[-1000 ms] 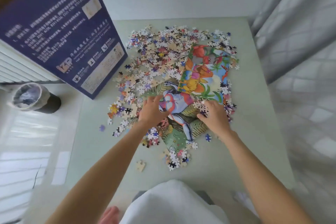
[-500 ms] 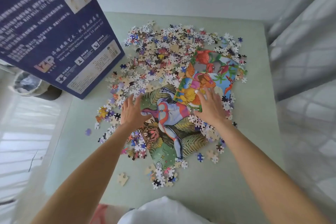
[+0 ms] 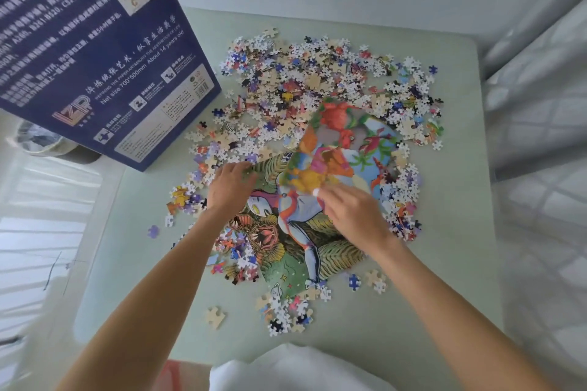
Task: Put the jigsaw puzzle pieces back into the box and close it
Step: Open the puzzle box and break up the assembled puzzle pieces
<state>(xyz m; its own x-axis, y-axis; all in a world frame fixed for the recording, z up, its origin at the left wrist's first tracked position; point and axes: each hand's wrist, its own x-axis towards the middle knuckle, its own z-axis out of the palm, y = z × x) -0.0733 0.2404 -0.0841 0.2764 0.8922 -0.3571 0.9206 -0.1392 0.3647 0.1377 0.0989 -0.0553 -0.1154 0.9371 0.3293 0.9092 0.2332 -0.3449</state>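
Several loose jigsaw pieces [image 3: 317, 79] lie spread over the far half of the pale green table [image 3: 451, 263], with smaller clusters near its front [image 3: 286, 311]. Among them lies a colourful printed picture sheet [image 3: 305, 247]. Its upper flap [image 3: 343, 143] is blurred and lifted off the pieces. My right hand [image 3: 352, 213] pinches the flap's lower edge. My left hand [image 3: 230, 186] rests on the sheet's left edge, fingers reaching forward. The dark blue puzzle box [image 3: 95, 51] stands tilted at the table's left rear corner.
A single pale piece [image 3: 215, 317] lies alone near the front edge. A bin lined with a plastic bag [image 3: 41, 143] stands on the floor left of the table, partly behind the box. A white curtain [image 3: 540, 136] hangs along the right side.
Both hands moved farther up the sheet. My right hand took the folded flap's edge and lifted it. The camera moved closer to the table.
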